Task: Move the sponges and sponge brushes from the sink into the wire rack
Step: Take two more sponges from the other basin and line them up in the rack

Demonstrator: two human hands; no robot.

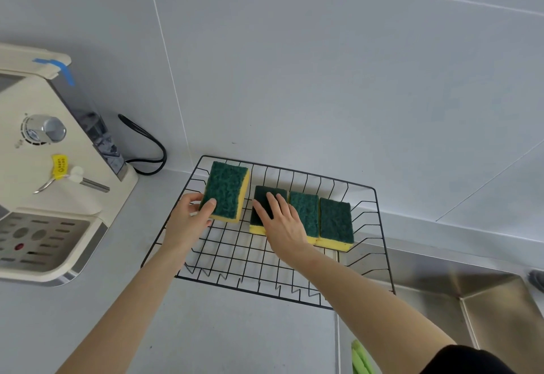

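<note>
Sponges: your left hand (188, 214) has a holding grip on the tilted sponge (226, 189), frame centre; right hand (281, 220), grip wide, lies flat on the second sponge (266, 203) in the wire rack (379, 226).

Cream coffee machine (50, 173), black cord (147, 147) behind.

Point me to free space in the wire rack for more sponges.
Free: the near half of the wire rack, between the sponge row and its front rim. Crowded: the far side, four sponges across, left hand and right hand on two.
</note>
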